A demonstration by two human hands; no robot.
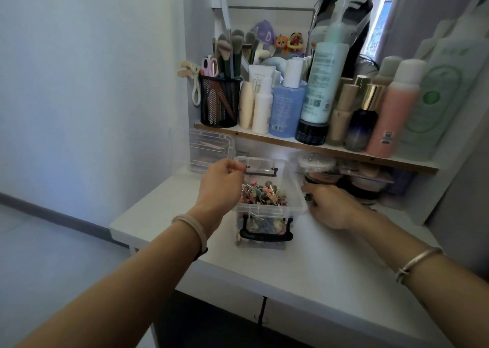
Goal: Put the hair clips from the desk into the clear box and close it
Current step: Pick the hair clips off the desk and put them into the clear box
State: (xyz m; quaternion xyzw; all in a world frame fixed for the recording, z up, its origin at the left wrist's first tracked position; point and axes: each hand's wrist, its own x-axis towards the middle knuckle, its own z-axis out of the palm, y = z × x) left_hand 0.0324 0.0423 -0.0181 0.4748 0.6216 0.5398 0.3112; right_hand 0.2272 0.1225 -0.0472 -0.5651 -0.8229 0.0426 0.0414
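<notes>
Clear plastic box (297, 189): heaped hair clips (264, 194) may block closing.
Left hand (221, 179): pinching clips above it.
Right hand (332, 208): grasp unclear.

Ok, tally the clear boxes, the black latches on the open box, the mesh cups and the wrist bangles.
Clear boxes: 2
Black latches: 2
Mesh cups: 1
Wrist bangles: 2
Total: 7
</notes>
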